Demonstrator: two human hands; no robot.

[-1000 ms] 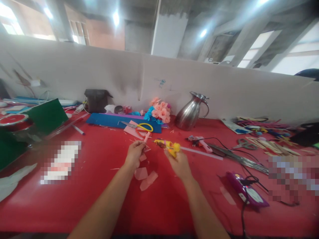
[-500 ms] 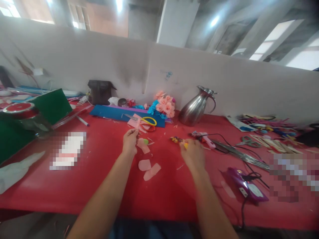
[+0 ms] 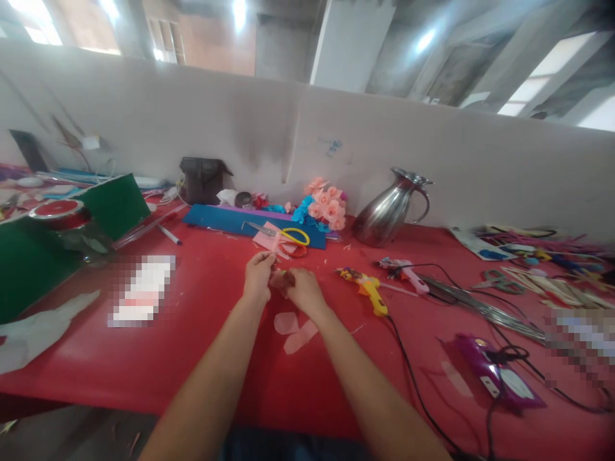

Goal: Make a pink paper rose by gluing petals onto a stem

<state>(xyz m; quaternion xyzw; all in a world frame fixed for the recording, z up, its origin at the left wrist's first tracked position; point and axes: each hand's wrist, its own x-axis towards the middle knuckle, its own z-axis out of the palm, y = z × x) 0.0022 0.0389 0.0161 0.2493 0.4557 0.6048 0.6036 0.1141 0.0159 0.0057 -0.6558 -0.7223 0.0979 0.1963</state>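
Note:
Both my hands meet over the red table [image 3: 202,358]. My left hand [image 3: 258,278] pinches a small pink paper piece [image 3: 280,278] on a thin stem. My right hand [image 3: 303,291] is closed on the same piece from the right. Two loose pink paper petals [image 3: 294,331] lie on the table just below my hands. A yellow glue gun [image 3: 366,287] rests on the table to the right of my right hand, its black cord running toward me.
Yellow-handled scissors [image 3: 283,234] lie on a blue sheet [image 3: 225,221] behind my hands, beside pink paper flowers [image 3: 324,206]. A steel jug [image 3: 390,209] stands at the back. A pink glue gun [image 3: 406,272], metal wires [image 3: 475,307], a purple device [image 3: 500,378] and craft sticks fill the right side.
My right hand has set the yellow glue gun down on the table and moved left to join my left hand on the pink paper piece.

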